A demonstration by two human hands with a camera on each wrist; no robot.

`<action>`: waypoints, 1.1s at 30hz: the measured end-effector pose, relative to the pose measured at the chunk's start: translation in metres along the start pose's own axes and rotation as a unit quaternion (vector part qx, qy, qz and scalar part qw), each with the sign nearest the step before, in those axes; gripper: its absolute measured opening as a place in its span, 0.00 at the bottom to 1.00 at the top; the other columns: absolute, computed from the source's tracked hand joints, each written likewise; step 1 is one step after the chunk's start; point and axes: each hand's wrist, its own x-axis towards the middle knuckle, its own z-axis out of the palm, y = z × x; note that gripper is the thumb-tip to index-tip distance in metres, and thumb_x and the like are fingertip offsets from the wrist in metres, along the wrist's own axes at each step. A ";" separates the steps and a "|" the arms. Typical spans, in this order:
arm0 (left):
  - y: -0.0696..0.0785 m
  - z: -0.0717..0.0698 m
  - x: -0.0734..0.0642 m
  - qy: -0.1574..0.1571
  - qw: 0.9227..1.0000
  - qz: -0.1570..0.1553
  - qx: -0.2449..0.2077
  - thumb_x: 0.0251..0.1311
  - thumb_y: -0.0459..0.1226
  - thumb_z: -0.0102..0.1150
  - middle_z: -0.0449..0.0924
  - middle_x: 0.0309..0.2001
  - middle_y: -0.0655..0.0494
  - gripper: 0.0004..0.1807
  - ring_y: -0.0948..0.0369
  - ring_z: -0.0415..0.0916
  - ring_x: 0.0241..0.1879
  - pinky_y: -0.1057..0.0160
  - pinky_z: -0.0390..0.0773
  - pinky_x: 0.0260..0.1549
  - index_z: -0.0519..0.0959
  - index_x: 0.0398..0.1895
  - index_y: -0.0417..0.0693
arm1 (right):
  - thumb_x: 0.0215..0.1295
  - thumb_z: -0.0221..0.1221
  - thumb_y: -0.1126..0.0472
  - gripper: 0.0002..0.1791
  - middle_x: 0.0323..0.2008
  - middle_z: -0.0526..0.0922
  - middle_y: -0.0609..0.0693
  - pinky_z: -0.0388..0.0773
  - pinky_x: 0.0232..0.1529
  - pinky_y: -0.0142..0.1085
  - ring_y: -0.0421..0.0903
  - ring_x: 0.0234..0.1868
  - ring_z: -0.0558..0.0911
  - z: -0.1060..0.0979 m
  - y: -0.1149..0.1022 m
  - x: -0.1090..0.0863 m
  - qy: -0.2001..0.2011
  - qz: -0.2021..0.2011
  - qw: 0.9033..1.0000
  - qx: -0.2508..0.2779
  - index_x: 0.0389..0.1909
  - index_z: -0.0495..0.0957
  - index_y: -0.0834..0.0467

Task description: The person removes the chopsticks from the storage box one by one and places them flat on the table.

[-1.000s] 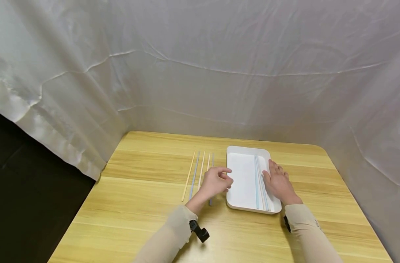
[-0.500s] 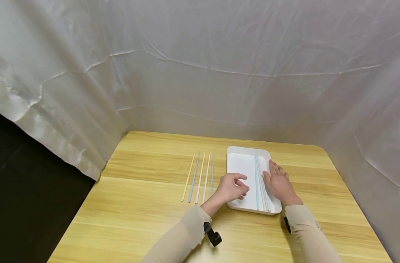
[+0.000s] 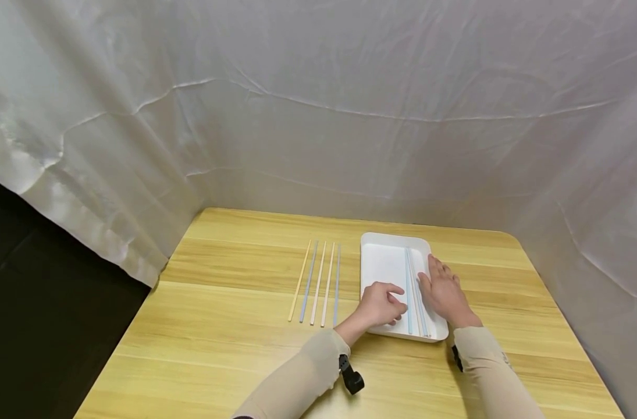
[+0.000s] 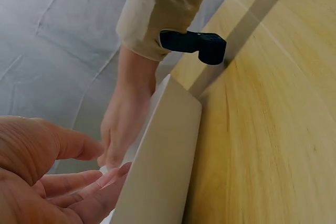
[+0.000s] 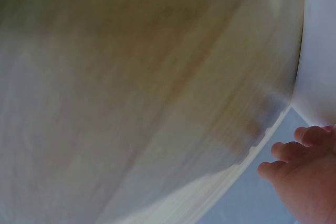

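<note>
A white rectangular tray (image 3: 383,262) lies on the table with several thin chopsticks (image 3: 409,291) in its right half, light blue and pale pink. Over the lower part of the tray is my left hand (image 3: 381,304), its fingertips close to the nearest light blue chopstick. The thumb and index finger of this left hand (image 4: 58,166) are apart in the left wrist view, and nothing shows between them. My right hand (image 3: 445,294) rests along the tray's right rim, fingers extended and thumb toward the inside. In the right wrist view only the fingers of the right hand (image 5: 304,166) show.
Left of the tray, several chopsticks (image 3: 318,285) lie side by side on the wooden table (image 3: 234,343), in yellow, blue-grey and pale pink. A light curtain (image 3: 318,145) hangs behind the table and along both sides.
My left hand has moved right, from the tray's left edge to beside the chopsticks in the tray. The right hand and the tray have stayed in place.
</note>
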 end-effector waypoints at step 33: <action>-0.018 0.041 0.022 0.090 0.991 -0.052 0.085 0.50 0.29 0.79 0.74 0.09 0.61 0.19 0.70 0.65 0.04 0.74 0.75 0.10 0.85 0.47 0.37 | 0.86 0.37 0.46 0.40 0.80 0.51 0.76 0.46 0.80 0.73 0.78 0.79 0.52 0.001 -0.007 -0.004 0.013 -0.008 1.000 -0.002 0.82 0.42 0.72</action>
